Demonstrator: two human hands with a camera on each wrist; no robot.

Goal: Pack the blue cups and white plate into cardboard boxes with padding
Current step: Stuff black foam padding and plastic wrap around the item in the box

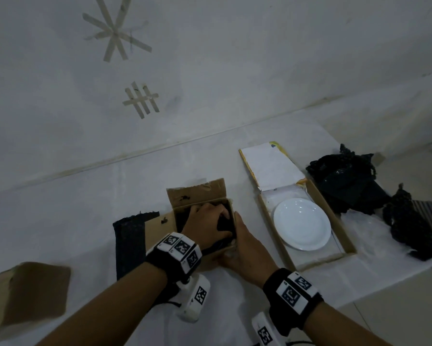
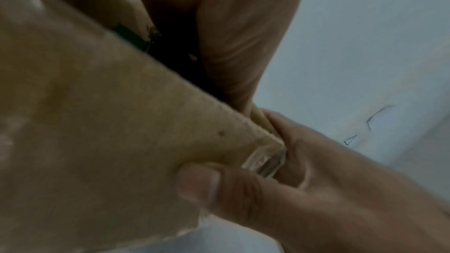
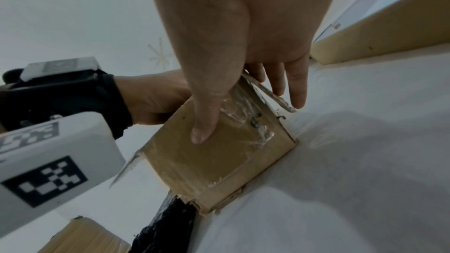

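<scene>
A small open cardboard box [image 1: 202, 193] stands mid-table, its flap raised at the back. My left hand [image 1: 220, 213] reaches inside it, fingers curled over black padding [image 1: 226, 224]. My right hand [image 1: 235, 236] clasps the box's near right corner. In the right wrist view its thumb presses the taped front face of the small box [image 3: 207, 161] while the fingers lie along the side. The left wrist view shows that thumb [image 2: 199, 184] on the cardboard. A white plate [image 1: 302, 223] lies in a long flat box [image 1: 340, 228] to the right. No blue cup is visible.
Crumpled black padding [image 1: 347, 181] is heaped at the table's right end, with another wad [image 1: 407, 226] nearer me. A black strip [image 1: 130, 240] lies left of the small box. Another cardboard box [image 1: 27, 293] sits at the near left. A white wall runs behind.
</scene>
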